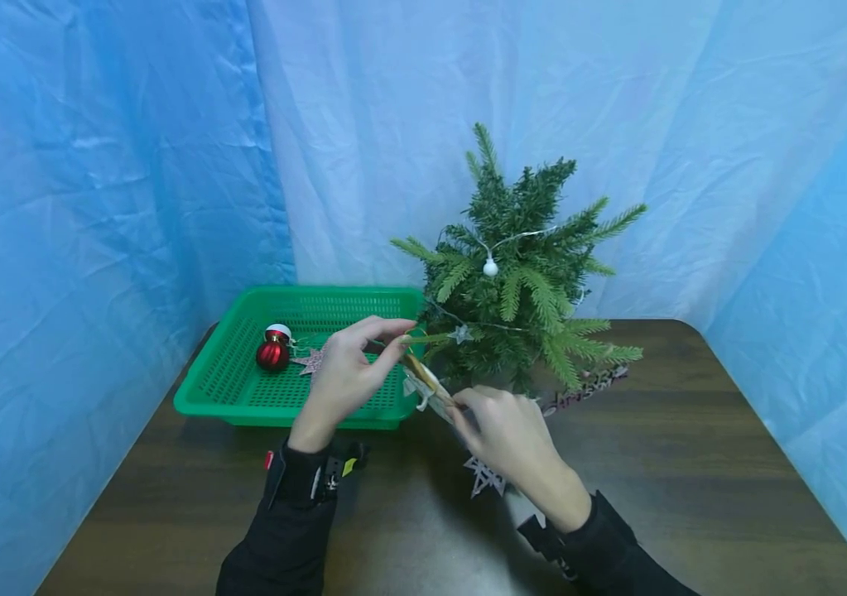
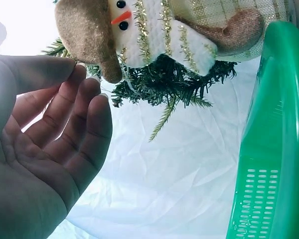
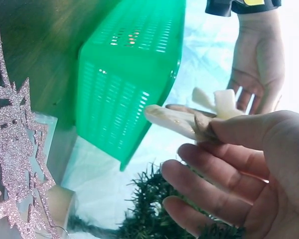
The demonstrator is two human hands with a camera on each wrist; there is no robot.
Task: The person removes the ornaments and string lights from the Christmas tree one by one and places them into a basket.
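Note:
A plush snowman ornament (image 2: 154,35) with a brown hat, orange nose and gold-striped scarf is held between both hands. In the head view the ornament (image 1: 429,382) is seen edge-on, tilted, in front of the small Christmas tree (image 1: 520,290). My left hand (image 1: 352,372) pinches with thumb and forefinger at its hat end, where a thin gold loop (image 1: 414,338) shows. My right hand (image 1: 508,434) grips the other end between thumb and forefinger, its remaining fingers loosely bent in the right wrist view.
A green plastic basket (image 1: 296,416) at left holds a red ball ornament (image 1: 272,356) and a pink glitter star (image 1: 307,362). Another glitter star (image 1: 484,478) lies beneath my right hand. Glittery lettering (image 1: 590,389) lies by the tree's base. A white bulb (image 1: 491,266) hangs among the branches.

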